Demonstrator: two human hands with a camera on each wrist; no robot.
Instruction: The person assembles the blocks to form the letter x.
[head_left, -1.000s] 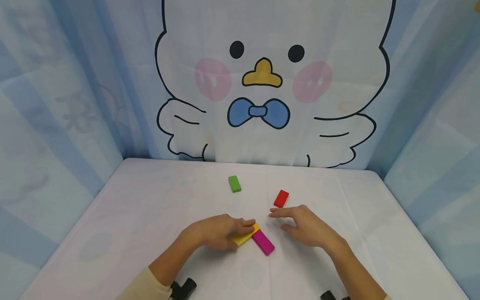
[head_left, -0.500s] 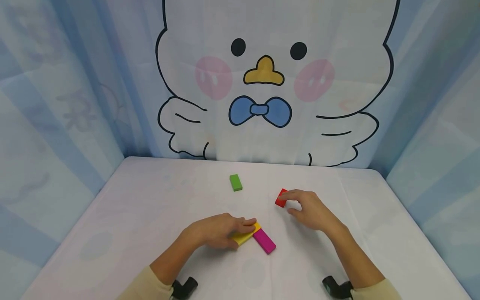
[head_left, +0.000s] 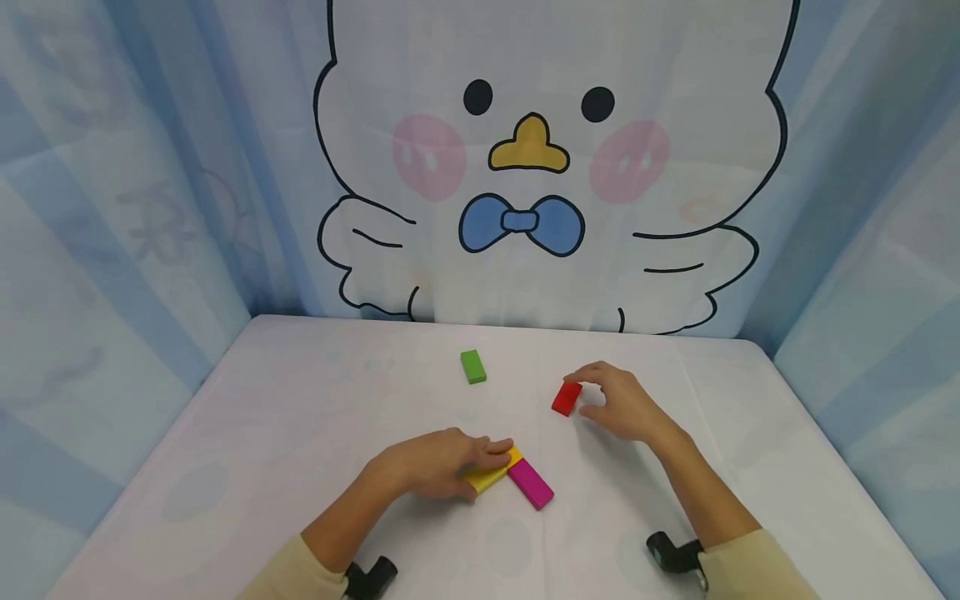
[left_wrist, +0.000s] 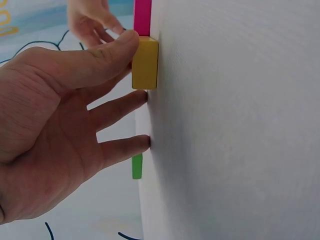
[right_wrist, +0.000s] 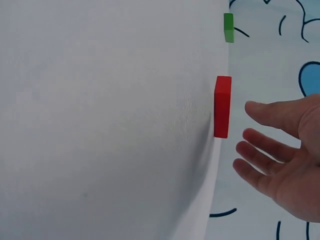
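Note:
My left hand [head_left: 442,462] pinches a yellow block [head_left: 487,478] flat on the white table. In the left wrist view the thumb lies against the top edge of this yellow block [left_wrist: 145,64], while two other fingers extend below it. A magenta block [head_left: 531,485] meets the yellow one at its far right end, forming an angle. Farther back, my right hand [head_left: 618,404] reaches over a red block [head_left: 566,399] with thumb and fingers spread. The right wrist view shows the red block [right_wrist: 222,107] standing apart from the thumb and fingertips.
A green block [head_left: 473,367] lies toward the back of the table [head_left: 337,383]. Behind the table hangs a curtain [head_left: 420,275] printed with a cartoon face and blue bow tie. Black wrist cameras show below both forearms.
The right hand has moved away from me, passing over the red block to its far right side. The left hand and the blocks stay where they were.

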